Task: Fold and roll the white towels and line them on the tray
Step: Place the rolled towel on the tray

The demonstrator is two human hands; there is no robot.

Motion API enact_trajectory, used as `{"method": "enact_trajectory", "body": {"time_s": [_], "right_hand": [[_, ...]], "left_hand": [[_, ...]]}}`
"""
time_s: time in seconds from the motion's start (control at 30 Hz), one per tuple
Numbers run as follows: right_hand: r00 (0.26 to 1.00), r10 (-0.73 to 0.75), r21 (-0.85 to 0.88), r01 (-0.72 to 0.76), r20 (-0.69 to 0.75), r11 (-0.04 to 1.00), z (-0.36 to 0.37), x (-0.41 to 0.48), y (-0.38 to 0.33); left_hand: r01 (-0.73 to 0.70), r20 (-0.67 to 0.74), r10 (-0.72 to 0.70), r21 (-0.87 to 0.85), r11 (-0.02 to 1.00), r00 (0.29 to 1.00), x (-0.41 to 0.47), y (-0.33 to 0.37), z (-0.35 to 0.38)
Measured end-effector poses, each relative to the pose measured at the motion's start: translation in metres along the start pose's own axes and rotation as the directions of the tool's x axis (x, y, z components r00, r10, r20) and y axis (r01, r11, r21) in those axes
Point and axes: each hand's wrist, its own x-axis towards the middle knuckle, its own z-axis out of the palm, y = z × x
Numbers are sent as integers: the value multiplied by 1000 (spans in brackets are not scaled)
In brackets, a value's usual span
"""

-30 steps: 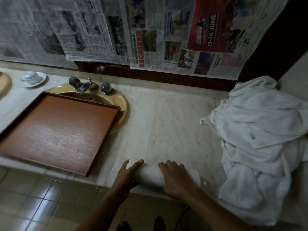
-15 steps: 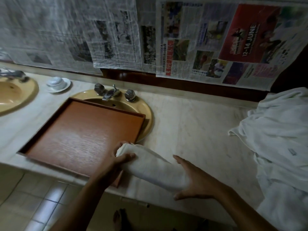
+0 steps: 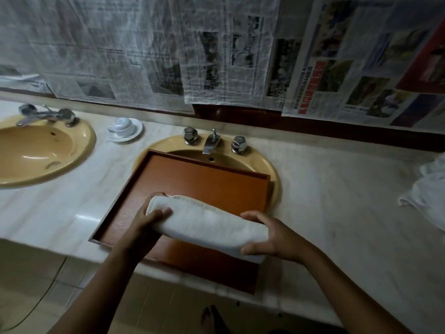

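A rolled white towel lies slanted over the near half of the brown wooden tray. My left hand grips its left end, thumb on top and fingers curled behind. My right hand grips its right end, fingers and thumb wrapped round the roll. I cannot tell whether the roll touches the tray floor. The tray sits partly over a yellow sink on the marble counter. A pile of loose white towels shows at the right edge.
The tray covers the front of a yellow sink with a chrome tap. Another yellow sink lies at the left. A white cup on a saucer stands between them. Newspaper covers the wall.
Both hands carried the rolled towel left from the counter's front edge to over the tray. The view swung left, so the towel pile slid to the right edge.
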Motion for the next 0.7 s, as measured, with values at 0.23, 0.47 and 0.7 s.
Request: {"method": "enact_trajectory", "body": {"time_s": [0.23,0.47,0.7], "right_hand": [[948,314,754,-171,-49,635,64,24,-8],[899,365,931,111,-243,347,70,39,-21],[719,494,769,88,-488,633,31,65,-4]], "left_hand": [[30,-57,-46,-247,968,997,11,-20,-43],[67,-57,-81,-210,975,995,24,-43,-49],[152,-263,-54,370,916,963,6,-47,-11]]}}
